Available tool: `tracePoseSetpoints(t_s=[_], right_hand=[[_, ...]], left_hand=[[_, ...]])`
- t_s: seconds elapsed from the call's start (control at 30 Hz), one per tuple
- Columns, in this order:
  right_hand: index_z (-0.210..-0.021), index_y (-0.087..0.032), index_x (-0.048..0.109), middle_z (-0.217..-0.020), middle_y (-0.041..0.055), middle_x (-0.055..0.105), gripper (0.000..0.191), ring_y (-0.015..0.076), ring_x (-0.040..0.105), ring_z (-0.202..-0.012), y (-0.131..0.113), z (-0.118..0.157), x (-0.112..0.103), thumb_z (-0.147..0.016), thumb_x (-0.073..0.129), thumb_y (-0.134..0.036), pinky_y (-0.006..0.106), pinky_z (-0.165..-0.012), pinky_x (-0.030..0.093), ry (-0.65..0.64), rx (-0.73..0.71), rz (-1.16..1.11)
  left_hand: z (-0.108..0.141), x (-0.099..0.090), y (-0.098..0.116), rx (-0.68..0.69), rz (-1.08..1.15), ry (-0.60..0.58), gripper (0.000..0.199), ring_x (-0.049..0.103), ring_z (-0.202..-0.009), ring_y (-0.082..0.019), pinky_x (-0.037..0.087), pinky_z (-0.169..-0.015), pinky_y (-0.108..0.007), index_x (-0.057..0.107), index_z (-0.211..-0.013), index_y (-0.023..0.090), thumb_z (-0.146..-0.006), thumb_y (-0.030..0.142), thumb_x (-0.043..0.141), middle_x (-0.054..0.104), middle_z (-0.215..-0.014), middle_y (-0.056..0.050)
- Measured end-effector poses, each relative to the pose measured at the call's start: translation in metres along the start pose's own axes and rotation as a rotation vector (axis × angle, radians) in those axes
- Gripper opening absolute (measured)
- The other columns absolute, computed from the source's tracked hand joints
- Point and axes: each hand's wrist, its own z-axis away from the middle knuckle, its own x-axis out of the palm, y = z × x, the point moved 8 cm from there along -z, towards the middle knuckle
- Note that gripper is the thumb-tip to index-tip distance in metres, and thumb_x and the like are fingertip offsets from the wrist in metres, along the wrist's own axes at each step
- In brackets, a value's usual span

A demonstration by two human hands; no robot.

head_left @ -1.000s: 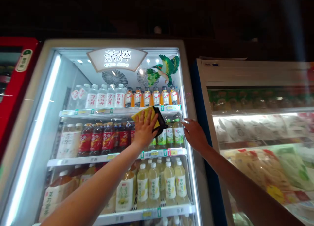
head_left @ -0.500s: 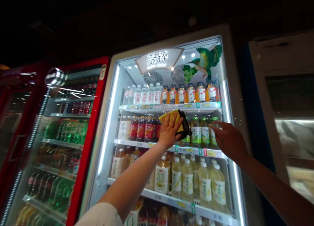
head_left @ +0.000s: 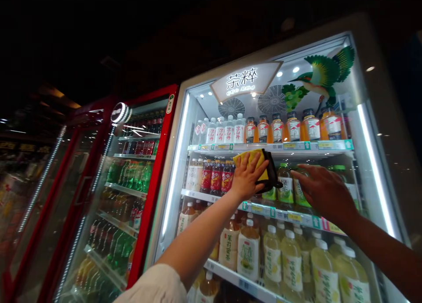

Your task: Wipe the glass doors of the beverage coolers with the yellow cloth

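Note:
Spread flat, my left hand [head_left: 248, 175] presses a yellow cloth [head_left: 255, 160] with a dark edge against the glass front of a lit drinks fridge [head_left: 180, 131]. The cloth's dark part sticks out to the right of the fingers, in front of the middle shelf. Farther right, my right hand [head_left: 325, 191] is raised before the same glass, its fingers loosely bent and apart, with nothing seen in them. Whether it touches the glass I cannot tell. Green-capped bottles [head_left: 285, 184] show between the two hands, behind the glass.
Orange drink bottles [head_left: 293, 129] and clear bottles [head_left: 220, 129] line the upper shelf. Pale yellow bottles [head_left: 292, 261] stand lower down. To the left is a red-framed fridge [head_left: 165, 149] full of bottles, with another red fridge [head_left: 36, 197] beyond it.
The view has shifted, so the lit fridge appears larger and farther right. Both hands remain raised at the middle shelf, the left still on the cloth. More of the left background shows.

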Motion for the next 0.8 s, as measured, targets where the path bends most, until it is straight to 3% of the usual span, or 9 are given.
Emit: tracePoseSetpoints(t_s=[0.07,0.13,0.27,0.37,0.47,0.53,0.63,0.7,0.8], right_hand=[[-0.12,-0.023,0.074,-0.126,0.0123,0.07,0.039,0.0298,0.062,-0.112,-0.016,-0.011,0.005,-0.09,0.052,-0.015,0.044,-0.088,0.05,0.012,-0.034,-0.011],[-0.12,-0.023,0.074,-0.127,0.0122,0.07,0.038,0.0294,0.062,-0.111,-0.03,-0.017,0.008,-0.089,0.054,-0.015,0.043,-0.088,0.049,0.024,-0.064,-0.017],[-0.118,-0.022,0.075,-0.124,0.0109,0.071,0.033,0.0283,0.063,-0.108,-0.044,-0.019,0.011,-0.093,0.054,-0.017,0.041,-0.087,0.047,0.053,-0.092,-0.006],[-0.117,-0.022,0.074,-0.121,0.0098,0.072,0.031,0.0273,0.063,-0.107,-0.056,-0.024,0.013,-0.093,0.055,-0.018,0.04,-0.087,0.045,0.072,-0.108,-0.012],[-0.117,-0.022,0.074,-0.124,0.0097,0.071,0.031,0.0268,0.062,-0.109,-0.073,-0.04,0.018,-0.092,0.057,-0.017,0.04,-0.088,0.043,0.068,-0.107,-0.036],[-0.117,-0.022,0.074,-0.124,0.0096,0.072,0.031,0.0269,0.062,-0.109,-0.082,-0.051,0.021,-0.091,0.058,-0.017,0.04,-0.088,0.042,0.063,-0.093,-0.051],[-0.117,-0.022,0.074,-0.123,0.0094,0.072,0.031,0.0271,0.061,-0.11,-0.09,-0.056,0.024,-0.091,0.058,-0.017,0.04,-0.089,0.041,0.061,-0.082,-0.061],[-0.116,-0.022,0.075,-0.122,0.009,0.072,0.03,0.0266,0.06,-0.109,-0.092,-0.052,0.024,-0.091,0.057,-0.017,0.04,-0.091,0.04,0.069,-0.078,-0.063],[-0.113,-0.023,0.076,-0.12,0.0086,0.072,0.028,0.026,0.06,-0.108,-0.094,-0.046,0.026,-0.093,0.057,-0.019,0.04,-0.092,0.039,0.07,-0.064,-0.059]], left_hand=[[-0.014,-0.006,-0.014,0.002,-0.008,-0.009,0.079,0.007,-0.158,-0.036,0.011,-0.127,-0.059,0.033,-0.159,0.033,-0.089,0.05,0.064,0.019,-0.171,-0.002],[-0.021,-0.013,-0.045,-0.121,-0.008,0.01,0.074,0.008,-0.158,-0.035,0.011,-0.127,-0.059,0.033,-0.159,0.032,-0.092,0.046,0.061,0.018,-0.171,-0.003],[0.015,-0.016,-0.092,-0.36,0.009,0.094,0.072,0.008,-0.158,-0.036,0.014,-0.126,-0.061,0.032,-0.159,0.03,-0.093,0.037,0.059,0.016,-0.172,-0.005],[0.039,-0.005,-0.078,-0.239,0.016,0.092,0.078,0.004,-0.158,-0.038,0.011,-0.125,-0.064,0.032,-0.159,0.032,-0.089,0.039,0.064,0.015,-0.172,-0.004],[0.03,-0.003,-0.066,-0.093,0.009,0.077,0.082,0.005,-0.158,-0.039,0.007,-0.126,-0.063,0.032,-0.159,0.035,-0.085,0.046,0.068,0.014,-0.172,-0.002],[0.013,-0.009,-0.081,-0.095,-0.005,0.077,0.08,0.01,-0.158,-0.037,0.007,-0.126,-0.061,0.033,-0.158,0.035,-0.086,0.047,0.066,0.016,-0.172,-0.002],[0.008,-0.022,-0.131,-0.248,-0.025,0.104,0.073,0.013,-0.158,-0.034,0.011,-0.127,-0.057,0.036,-0.158,0.032,-0.09,0.041,0.061,0.021,-0.171,-0.003],[0.026,-0.027,-0.16,-0.352,-0.046,0.141,0.069,0.015,-0.157,-0.034,0.014,-0.126,-0.058,0.037,-0.158,0.029,-0.092,0.037,0.058,0.022,-0.17,-0.006],[0.059,-0.018,-0.161,-0.303,-0.096,0.13,0.072,0.019,-0.156,-0.038,0.019,-0.124,-0.059,0.04,-0.156,0.025,-0.088,0.034,0.062,0.026,-0.169,-0.011]])
